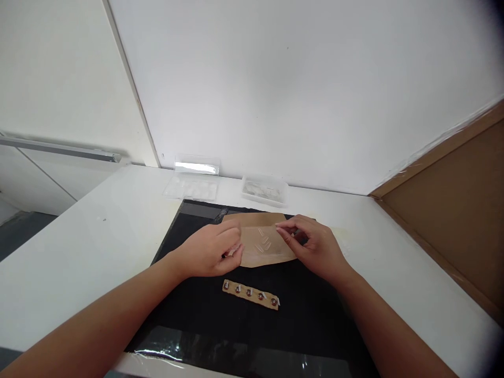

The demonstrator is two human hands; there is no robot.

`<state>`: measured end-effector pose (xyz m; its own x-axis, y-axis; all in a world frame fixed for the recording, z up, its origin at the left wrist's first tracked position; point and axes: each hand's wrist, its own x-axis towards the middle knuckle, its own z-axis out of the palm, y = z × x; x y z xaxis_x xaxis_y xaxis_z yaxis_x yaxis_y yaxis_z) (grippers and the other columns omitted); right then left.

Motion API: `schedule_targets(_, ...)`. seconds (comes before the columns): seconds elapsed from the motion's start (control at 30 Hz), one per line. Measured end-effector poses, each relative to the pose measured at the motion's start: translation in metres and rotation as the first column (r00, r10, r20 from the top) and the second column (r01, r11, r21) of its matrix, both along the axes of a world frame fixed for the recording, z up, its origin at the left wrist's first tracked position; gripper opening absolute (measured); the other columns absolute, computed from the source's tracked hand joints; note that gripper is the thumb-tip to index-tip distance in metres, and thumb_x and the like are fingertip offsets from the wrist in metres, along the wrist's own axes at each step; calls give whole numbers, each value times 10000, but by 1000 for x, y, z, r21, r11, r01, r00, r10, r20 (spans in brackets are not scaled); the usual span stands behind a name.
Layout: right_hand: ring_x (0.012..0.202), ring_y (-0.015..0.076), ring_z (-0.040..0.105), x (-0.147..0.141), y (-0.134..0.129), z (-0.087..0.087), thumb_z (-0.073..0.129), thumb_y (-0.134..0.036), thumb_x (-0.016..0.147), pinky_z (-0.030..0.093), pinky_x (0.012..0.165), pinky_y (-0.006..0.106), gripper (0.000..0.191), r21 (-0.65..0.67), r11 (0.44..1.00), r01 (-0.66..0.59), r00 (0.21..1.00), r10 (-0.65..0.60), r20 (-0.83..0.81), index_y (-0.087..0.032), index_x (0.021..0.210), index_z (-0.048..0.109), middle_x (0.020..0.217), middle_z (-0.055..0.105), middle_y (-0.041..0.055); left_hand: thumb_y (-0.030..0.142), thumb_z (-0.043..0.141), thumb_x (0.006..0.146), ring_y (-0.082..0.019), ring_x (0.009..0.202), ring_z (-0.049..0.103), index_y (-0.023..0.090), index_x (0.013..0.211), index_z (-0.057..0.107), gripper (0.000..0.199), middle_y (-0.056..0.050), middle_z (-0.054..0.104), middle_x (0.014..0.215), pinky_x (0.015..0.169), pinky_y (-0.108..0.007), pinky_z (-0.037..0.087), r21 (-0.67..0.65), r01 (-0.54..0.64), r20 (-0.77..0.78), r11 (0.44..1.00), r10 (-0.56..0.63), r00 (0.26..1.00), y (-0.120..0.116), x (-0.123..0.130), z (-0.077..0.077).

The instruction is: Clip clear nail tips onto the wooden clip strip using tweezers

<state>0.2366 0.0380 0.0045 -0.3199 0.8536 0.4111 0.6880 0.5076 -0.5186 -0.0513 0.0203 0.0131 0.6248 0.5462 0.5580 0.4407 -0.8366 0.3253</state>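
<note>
My left hand [214, 249] is closed in a pinch over the left end of a sheet of brown paper [255, 219]. Something pale and see-through may show between its fingers, but I cannot make it out. Over the paper's right side, my right hand [311, 241] has thumb and index finger pressed together; a tiny pale bit shows at the tips, too small to name. Between the hands, several clear slivers [263, 241], like false nail tips, lie on the paper. Nearer to me is a cardboard strip [251, 295] with several round shiny studs, each with a small clear piece at it.
A black plastic-covered mat [197, 310] lies on the white table [102, 231]. Behind it stand an open clear case [192, 186] and a translucent box [264, 190] with clear pieces inside. A white wall rises at the back; a brown board [452, 205] borders the right.
</note>
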Motion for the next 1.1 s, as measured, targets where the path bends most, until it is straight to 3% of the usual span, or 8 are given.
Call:
schedule_targets(0.13,785,207,675,-1,0,2,599,-460,1019,559,657,341,238,10,1000,1,1000,0,-11,-280,1033,755,914,727,50,168,519,920,-125,668,570,214,965,485,73,-24,636,902,600,-256,479,-131,65,-7,989,-67,998,-3,-1,1)
schedule_targets(0.3,774,208,679,1,0,2,596,-469,1019,565,657,343,248,9,1000,-6,1000,6,-18,-277,1024,753,914,731,53,170,467,981,-128,659,644,191,1245,499,267,-52,706,962,584,-245,500,-119,39,54,992,-33,998,-3,-4,4)
schedule_targets(0.53,766,208,668,2,0,1,595,-473,1021,546,637,345,252,4,1000,-5,1000,5,-12,-279,1034,755,918,730,55,122,341,1026,-151,714,659,199,1247,539,306,-10,667,822,709,-278,546,-138,33,35,990,-28,999,-6,-1,10)
schedule_targets(0.67,781,206,670,2,1,0,599,-458,1023,542,646,342,236,5,1000,-11,1000,11,-25,-278,1032,752,918,729,49,156,323,1054,-142,656,627,202,1290,540,323,-13,651,817,634,-264,518,-217,-1,16,976,5,1000,-11,1,14)
schedule_targets(0.83,791,216,668,4,2,0,597,-451,1027,533,655,352,229,16,1000,8,1000,-7,-9,-282,1030,752,932,732,52,155,330,1039,-145,638,612,190,1314,501,326,-25,634,825,600,-265,495,-196,-28,32,980,35,999,-9,-1,12)
schedule_targets(1.1,804,214,684,6,4,1,593,-392,1037,549,719,356,192,38,999,8,999,-7,-35,-271,1040,742,876,728,39,105,378,978,-170,657,653,199,1108,544,231,-27,680,817,618,-274,504,-109,-113,-82,988,104,991,-5,-3,7)
